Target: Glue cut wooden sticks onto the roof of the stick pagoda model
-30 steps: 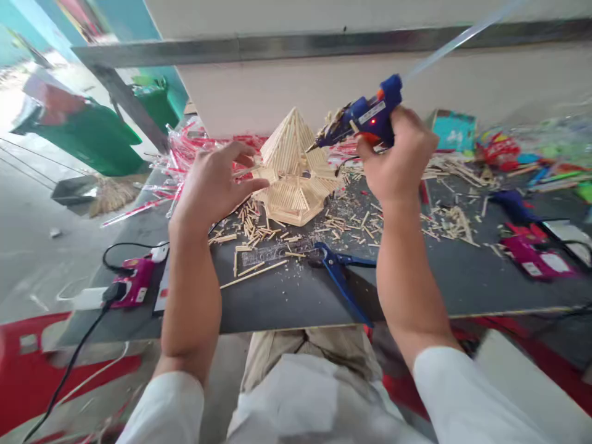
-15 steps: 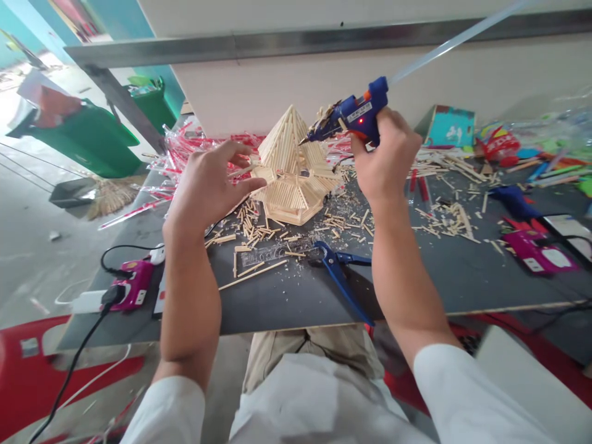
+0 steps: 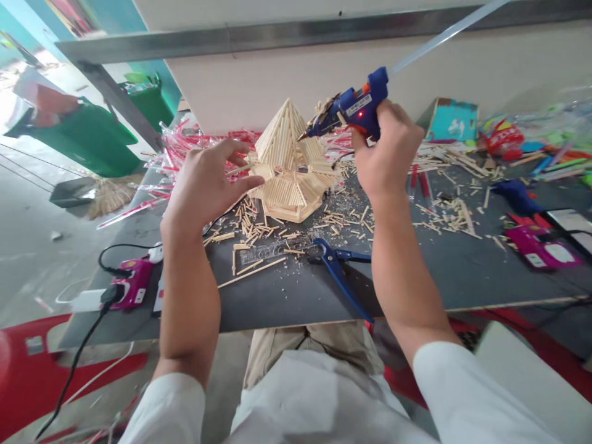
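Note:
A small pavilion-like model (image 3: 289,142) made of thin wooden sticks stands upright on the dark table, with a pointed roof above a wider, flared lower tier. My left hand (image 3: 203,179) is curled round the left corner of that lower tier, thumb in front and fingers behind; their exact contact is partly hidden. In my right hand (image 3: 388,151) is a blue hot glue gun (image 3: 356,108), its red light lit and a long clear glue stick rising from the back. Bits of stick cling to its nozzle end. The tip points left, at or very near the upper roof's right face.
Blue cutting pliers (image 3: 340,277) and a clear ruler (image 3: 263,251) lie in front of the model among stick offcuts. Magenta power strips (image 3: 132,283) with cables sit at both sides. Red-and-clear plastic wrappers (image 3: 185,148) lie behind my left hand. A metal rail (image 3: 277,42) crosses the wall.
The view has shifted slightly. Both hands keep nearly the same pose, and the glue gun's tip stays by the upper roof.

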{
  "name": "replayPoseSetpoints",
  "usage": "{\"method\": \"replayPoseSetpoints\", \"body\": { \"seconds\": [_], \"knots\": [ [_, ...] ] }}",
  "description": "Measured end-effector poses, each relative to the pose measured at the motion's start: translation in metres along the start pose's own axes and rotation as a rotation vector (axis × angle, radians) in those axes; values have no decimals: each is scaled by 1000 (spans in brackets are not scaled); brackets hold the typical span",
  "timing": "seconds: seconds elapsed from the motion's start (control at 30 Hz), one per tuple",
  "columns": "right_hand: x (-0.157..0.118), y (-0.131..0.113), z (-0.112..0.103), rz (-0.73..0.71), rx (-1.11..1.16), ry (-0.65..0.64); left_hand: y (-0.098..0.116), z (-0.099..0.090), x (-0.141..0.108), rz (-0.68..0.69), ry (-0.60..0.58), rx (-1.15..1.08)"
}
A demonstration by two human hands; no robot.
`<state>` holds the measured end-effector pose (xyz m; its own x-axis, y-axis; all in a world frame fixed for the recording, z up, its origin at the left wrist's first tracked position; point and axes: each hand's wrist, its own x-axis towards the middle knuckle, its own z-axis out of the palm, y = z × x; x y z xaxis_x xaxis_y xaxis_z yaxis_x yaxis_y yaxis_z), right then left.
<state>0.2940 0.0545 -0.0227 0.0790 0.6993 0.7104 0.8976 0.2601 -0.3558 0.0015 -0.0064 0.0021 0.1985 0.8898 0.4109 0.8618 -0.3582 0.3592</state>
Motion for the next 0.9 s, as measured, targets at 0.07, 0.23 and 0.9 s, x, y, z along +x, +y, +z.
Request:
{"method": "replayPoseSetpoints", "body": {
  "seconds": [0.07,0.23,0.9],
  "knots": [
    [1,0,0,-9,2,10,1,0,0,5,3,8],
    [1,2,0,-22,0,32,0,0,0,-13,2,25],
    [-1,0,-6,1,-9,0,-1,-2,0,-53,-7,37]
  ]
}}
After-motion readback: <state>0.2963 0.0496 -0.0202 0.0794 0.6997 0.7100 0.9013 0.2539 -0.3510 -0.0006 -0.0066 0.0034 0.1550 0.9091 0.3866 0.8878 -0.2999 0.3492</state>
